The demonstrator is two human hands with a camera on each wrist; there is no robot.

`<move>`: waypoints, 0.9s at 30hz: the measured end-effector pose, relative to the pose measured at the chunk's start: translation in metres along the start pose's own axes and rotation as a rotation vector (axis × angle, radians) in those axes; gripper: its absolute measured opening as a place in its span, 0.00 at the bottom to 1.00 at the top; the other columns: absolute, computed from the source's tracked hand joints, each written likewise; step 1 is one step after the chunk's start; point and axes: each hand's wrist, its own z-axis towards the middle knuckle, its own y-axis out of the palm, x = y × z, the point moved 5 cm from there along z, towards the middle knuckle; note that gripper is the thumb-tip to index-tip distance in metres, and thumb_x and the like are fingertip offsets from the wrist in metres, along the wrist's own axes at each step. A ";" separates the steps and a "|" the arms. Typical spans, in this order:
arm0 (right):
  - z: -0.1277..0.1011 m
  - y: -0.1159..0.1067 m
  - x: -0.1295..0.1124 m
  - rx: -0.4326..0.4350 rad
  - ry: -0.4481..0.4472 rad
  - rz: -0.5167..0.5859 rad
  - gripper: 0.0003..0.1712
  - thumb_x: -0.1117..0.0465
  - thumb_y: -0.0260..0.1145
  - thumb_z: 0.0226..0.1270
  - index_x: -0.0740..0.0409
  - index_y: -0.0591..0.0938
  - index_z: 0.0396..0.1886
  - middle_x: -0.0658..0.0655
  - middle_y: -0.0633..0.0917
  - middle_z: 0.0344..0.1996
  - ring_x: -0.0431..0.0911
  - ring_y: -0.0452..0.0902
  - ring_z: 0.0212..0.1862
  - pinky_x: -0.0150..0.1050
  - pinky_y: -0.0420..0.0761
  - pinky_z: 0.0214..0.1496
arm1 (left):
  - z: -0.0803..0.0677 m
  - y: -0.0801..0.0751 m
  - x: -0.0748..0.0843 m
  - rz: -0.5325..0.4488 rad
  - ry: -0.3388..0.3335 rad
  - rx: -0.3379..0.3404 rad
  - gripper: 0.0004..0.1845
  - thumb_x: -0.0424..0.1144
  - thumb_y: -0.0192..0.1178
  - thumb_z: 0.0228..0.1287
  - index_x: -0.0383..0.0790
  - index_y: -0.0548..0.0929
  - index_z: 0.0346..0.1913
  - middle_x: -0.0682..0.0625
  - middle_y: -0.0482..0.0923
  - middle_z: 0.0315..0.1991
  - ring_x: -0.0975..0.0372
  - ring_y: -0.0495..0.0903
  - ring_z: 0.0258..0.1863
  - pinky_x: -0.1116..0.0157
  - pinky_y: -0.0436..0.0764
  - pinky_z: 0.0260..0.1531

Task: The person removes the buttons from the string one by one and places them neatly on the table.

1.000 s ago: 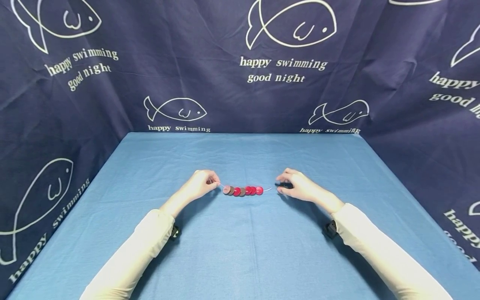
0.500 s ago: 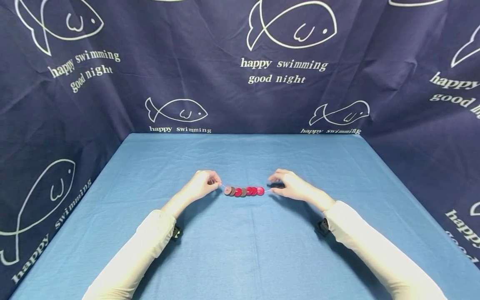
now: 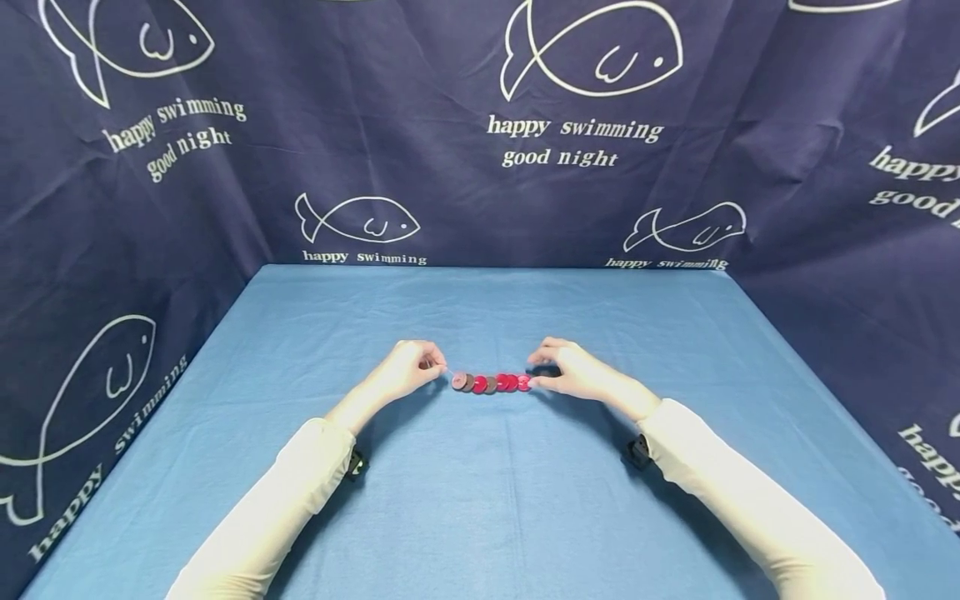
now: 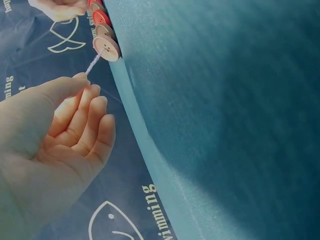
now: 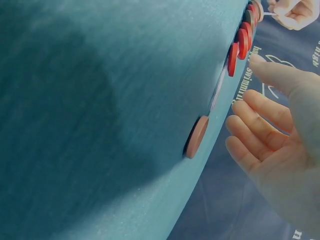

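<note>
A row of red, brown and pink buttons [image 3: 480, 384] lies on the cloth, threaded on a white string [image 4: 93, 62]. My left hand [image 3: 408, 367] pinches the string's left end between thumb and index finger, beside the pale pink end button [image 4: 106, 48]. At the row's other end is my right hand [image 3: 577, 372], its thumb tip right at the last red button in the head view. The right wrist view shows its fingers [image 5: 260, 117] relaxed and spread, gripping nothing. There, a separate pinkish-brown button [image 5: 197, 137] lies near the string, hidden in the head view.
The table is covered with blue cloth [image 3: 480, 517]. Behind and at both sides hangs a dark blue curtain [image 3: 450, 175] with white fish prints and lettering. A small dark device [image 3: 639, 451] sits under the right wrist, another [image 3: 357, 463] under the left.
My right hand has moved left to the row's right end, covering the loose string end seen before. My left hand keeps its pinch on the string; the head view has shifted slightly.
</note>
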 end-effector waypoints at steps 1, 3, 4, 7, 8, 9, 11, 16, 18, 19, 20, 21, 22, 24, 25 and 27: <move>0.000 0.000 0.000 0.001 -0.005 -0.001 0.18 0.59 0.69 0.56 0.66 0.82 0.42 0.59 0.81 0.37 0.52 0.79 0.42 0.46 0.77 0.45 | 0.000 0.000 0.001 0.000 0.004 0.001 0.02 0.34 0.63 0.58 0.40 0.82 0.29 0.51 0.81 0.26 0.65 0.76 0.26 0.69 0.75 0.30; 0.001 -0.001 -0.002 0.002 -0.010 -0.004 0.18 0.59 0.69 0.56 0.66 0.82 0.42 0.59 0.80 0.36 0.52 0.79 0.41 0.45 0.77 0.45 | 0.000 -0.001 0.001 -0.003 0.006 0.003 0.02 0.34 0.63 0.57 0.40 0.82 0.29 0.50 0.81 0.25 0.65 0.76 0.26 0.68 0.75 0.30; 0.002 -0.001 -0.003 0.002 -0.012 -0.006 0.18 0.59 0.69 0.56 0.66 0.82 0.42 0.59 0.80 0.36 0.52 0.78 0.41 0.45 0.77 0.44 | 0.000 -0.001 0.002 -0.003 0.005 0.004 0.02 0.34 0.63 0.57 0.40 0.82 0.29 0.50 0.81 0.25 0.65 0.76 0.26 0.69 0.75 0.30; 0.003 0.000 -0.004 -0.005 -0.011 -0.005 0.18 0.58 0.70 0.56 0.66 0.82 0.42 0.60 0.80 0.36 0.52 0.78 0.40 0.45 0.77 0.44 | 0.000 -0.001 0.002 -0.004 -0.001 0.002 0.02 0.34 0.63 0.58 0.40 0.82 0.29 0.50 0.81 0.25 0.65 0.76 0.25 0.69 0.75 0.30; 0.004 0.001 -0.004 -0.008 -0.012 -0.007 0.18 0.58 0.70 0.55 0.65 0.82 0.42 0.60 0.80 0.36 0.52 0.78 0.40 0.45 0.77 0.44 | 0.000 -0.001 0.002 -0.005 -0.006 0.000 0.02 0.34 0.63 0.58 0.40 0.82 0.29 0.51 0.80 0.25 0.65 0.76 0.25 0.69 0.75 0.30; 0.004 0.002 -0.003 -0.010 -0.012 -0.007 0.18 0.58 0.70 0.55 0.65 0.82 0.41 0.59 0.80 0.36 0.51 0.77 0.40 0.44 0.77 0.44 | 0.000 -0.001 0.002 -0.005 -0.010 -0.002 0.02 0.34 0.63 0.58 0.40 0.82 0.29 0.51 0.80 0.25 0.65 0.75 0.26 0.69 0.75 0.30; 0.005 0.005 -0.003 -0.010 -0.014 -0.009 0.17 0.58 0.71 0.55 0.64 0.83 0.41 0.59 0.80 0.36 0.51 0.77 0.39 0.44 0.76 0.44 | 0.000 0.000 0.001 -0.007 -0.016 -0.006 0.02 0.34 0.62 0.58 0.40 0.82 0.29 0.51 0.80 0.26 0.66 0.75 0.26 0.70 0.74 0.30; 0.007 0.010 -0.002 -0.008 -0.022 -0.033 0.17 0.57 0.70 0.55 0.64 0.83 0.41 0.57 0.80 0.35 0.49 0.75 0.39 0.44 0.76 0.44 | 0.000 0.001 -0.001 -0.013 -0.013 -0.010 0.02 0.35 0.62 0.58 0.41 0.82 0.29 0.51 0.80 0.25 0.66 0.74 0.25 0.70 0.74 0.29; 0.007 0.010 -0.003 -0.009 -0.025 -0.039 0.17 0.56 0.70 0.56 0.64 0.83 0.41 0.57 0.80 0.35 0.49 0.75 0.39 0.44 0.75 0.44 | 0.000 0.001 -0.001 -0.013 -0.008 -0.009 0.02 0.35 0.62 0.58 0.41 0.82 0.29 0.51 0.80 0.25 0.66 0.75 0.25 0.70 0.74 0.29; 0.007 0.010 -0.003 -0.007 -0.027 -0.039 0.17 0.56 0.70 0.56 0.64 0.83 0.41 0.57 0.80 0.35 0.49 0.75 0.39 0.44 0.75 0.44 | 0.000 0.001 0.000 -0.013 -0.005 -0.009 0.02 0.35 0.62 0.58 0.41 0.82 0.29 0.51 0.80 0.25 0.66 0.75 0.25 0.70 0.75 0.29; 0.007 0.011 -0.003 -0.006 -0.030 -0.041 0.17 0.56 0.70 0.55 0.64 0.83 0.41 0.57 0.81 0.34 0.49 0.75 0.39 0.44 0.75 0.44 | 0.000 0.001 0.000 -0.013 -0.003 -0.008 0.02 0.35 0.62 0.58 0.41 0.82 0.29 0.51 0.80 0.25 0.66 0.75 0.26 0.70 0.75 0.29; 0.007 0.011 -0.003 -0.004 -0.032 -0.042 0.18 0.56 0.70 0.55 0.64 0.83 0.41 0.57 0.81 0.35 0.49 0.75 0.39 0.44 0.76 0.44 | 0.000 0.001 0.000 -0.012 0.001 -0.007 0.02 0.34 0.62 0.58 0.41 0.82 0.29 0.51 0.80 0.25 0.66 0.75 0.26 0.70 0.75 0.29; 0.007 0.011 -0.003 -0.002 -0.031 -0.039 0.18 0.56 0.71 0.55 0.63 0.83 0.41 0.57 0.81 0.35 0.49 0.75 0.39 0.44 0.76 0.45 | 0.000 0.001 0.000 -0.012 0.004 -0.005 0.02 0.34 0.62 0.58 0.40 0.82 0.29 0.51 0.80 0.25 0.66 0.75 0.25 0.70 0.75 0.29; 0.007 0.011 -0.004 0.001 -0.031 -0.039 0.19 0.55 0.71 0.54 0.63 0.83 0.41 0.57 0.81 0.35 0.49 0.75 0.40 0.45 0.76 0.45 | 0.000 0.001 0.000 -0.011 0.009 -0.001 0.02 0.34 0.63 0.58 0.40 0.82 0.29 0.51 0.80 0.25 0.66 0.75 0.25 0.70 0.75 0.29; 0.007 0.012 -0.003 0.003 -0.032 -0.039 0.19 0.55 0.72 0.53 0.63 0.83 0.41 0.57 0.81 0.35 0.49 0.75 0.40 0.45 0.76 0.46 | 0.000 0.001 0.000 -0.013 0.010 0.001 0.02 0.34 0.63 0.58 0.40 0.82 0.29 0.51 0.80 0.25 0.66 0.75 0.25 0.70 0.75 0.29; 0.007 0.012 -0.003 0.001 -0.030 -0.036 0.20 0.55 0.73 0.51 0.63 0.83 0.41 0.57 0.81 0.36 0.48 0.75 0.40 0.45 0.76 0.46 | 0.000 0.001 0.000 -0.015 0.010 0.001 0.02 0.34 0.63 0.57 0.41 0.82 0.29 0.52 0.80 0.24 0.67 0.75 0.24 0.71 0.75 0.28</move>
